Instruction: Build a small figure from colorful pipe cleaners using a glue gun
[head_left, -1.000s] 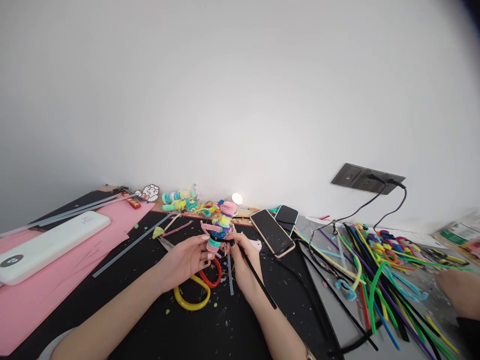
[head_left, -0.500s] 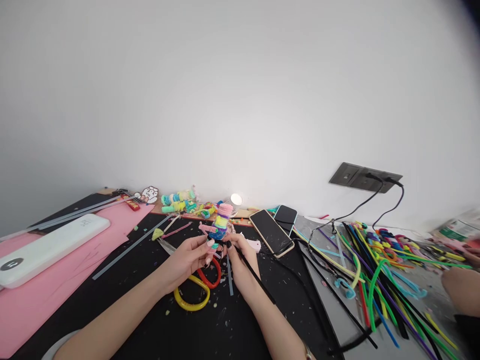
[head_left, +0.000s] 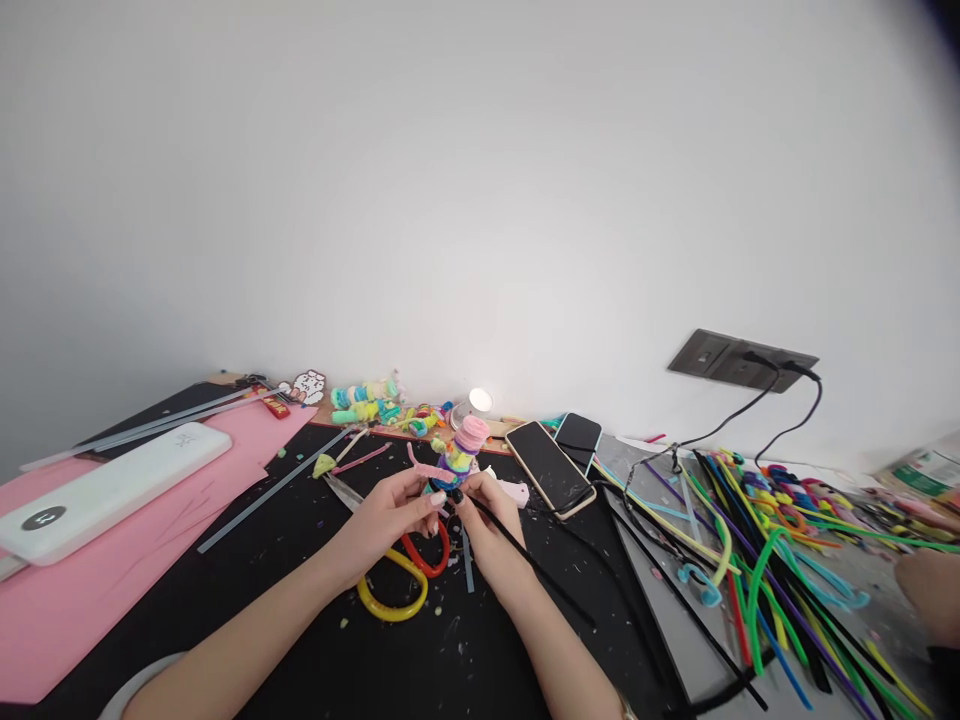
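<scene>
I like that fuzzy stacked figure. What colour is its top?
Pink, on the fuzzy stacked pipe-cleaner figure; head view shows it.

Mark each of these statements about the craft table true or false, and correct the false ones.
1. Both hands hold the colourful pipe-cleaner figure. True.
2. The right hand also holds a black pipe cleaner. True.
3. The white power bank lies on the black mat. False: it lies on the pink sheet.
4. Three phones lie by the wall. False: two phones lie there.
5. The scissors below the left hand have yellow and red handles. True.
</scene>
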